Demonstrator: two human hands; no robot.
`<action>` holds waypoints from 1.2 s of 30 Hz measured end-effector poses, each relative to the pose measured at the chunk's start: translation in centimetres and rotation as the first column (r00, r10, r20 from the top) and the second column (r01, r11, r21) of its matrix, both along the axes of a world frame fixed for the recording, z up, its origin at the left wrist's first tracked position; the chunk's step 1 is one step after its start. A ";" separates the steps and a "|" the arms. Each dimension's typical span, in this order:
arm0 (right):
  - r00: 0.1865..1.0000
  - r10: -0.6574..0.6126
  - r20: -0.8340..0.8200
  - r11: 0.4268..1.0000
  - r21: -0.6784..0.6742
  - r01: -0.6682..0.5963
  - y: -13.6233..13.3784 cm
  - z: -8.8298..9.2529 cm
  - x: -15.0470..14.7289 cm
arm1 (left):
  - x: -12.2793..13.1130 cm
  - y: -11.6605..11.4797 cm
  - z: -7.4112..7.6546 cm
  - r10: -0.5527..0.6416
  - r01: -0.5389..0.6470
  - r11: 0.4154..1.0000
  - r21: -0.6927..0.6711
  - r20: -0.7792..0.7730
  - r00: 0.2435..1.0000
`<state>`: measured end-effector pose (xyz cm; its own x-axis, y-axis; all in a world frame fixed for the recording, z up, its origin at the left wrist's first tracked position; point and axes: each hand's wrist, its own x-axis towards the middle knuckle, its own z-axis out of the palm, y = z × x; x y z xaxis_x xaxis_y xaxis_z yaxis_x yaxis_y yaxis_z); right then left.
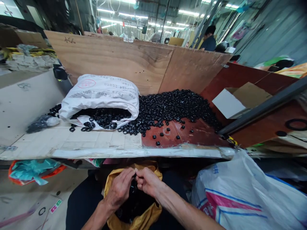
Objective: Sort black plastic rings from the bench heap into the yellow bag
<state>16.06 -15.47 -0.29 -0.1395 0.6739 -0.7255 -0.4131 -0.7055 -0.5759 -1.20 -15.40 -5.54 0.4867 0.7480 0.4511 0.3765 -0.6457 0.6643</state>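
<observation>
My left hand [120,187] and my right hand [147,180] meet below the table edge, over a yellow bag [144,218] in my lap that holds small black parts. Both hands have their fingers pinched together around a small black piece [135,179] between them. On the table above lies a big heap of small black rings [172,107]. A white sack [100,92] lies on its side at the left, open towards me, with more black rings spilling from its mouth.
Plywood boards [115,59] wall the table's back and right side. An open cardboard box [237,99] and a dark metal bar [261,107] lie at the right. A large white woven sack [240,195] stands by my right arm. A person sits far behind.
</observation>
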 end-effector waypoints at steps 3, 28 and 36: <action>0.989 0.143 0.041 0.989 -0.045 -0.142 -0.6 0.1 1.1 | -0.7 0.4 2.2 -0.182 0.180 0.983 -0.024 -0.123 0.976; 0.756 -0.293 0.585 0.630 0.713 -0.308 12.6 0.9 4.5 | 2.4 15.1 6.3 0.330 -0.330 0.943 0.028 -0.169 0.929; 0.868 -0.291 0.401 0.639 0.757 -0.135 12.8 1.1 3.3 | 2.1 15.7 5.1 0.235 -0.236 0.968 -0.084 -0.017 0.972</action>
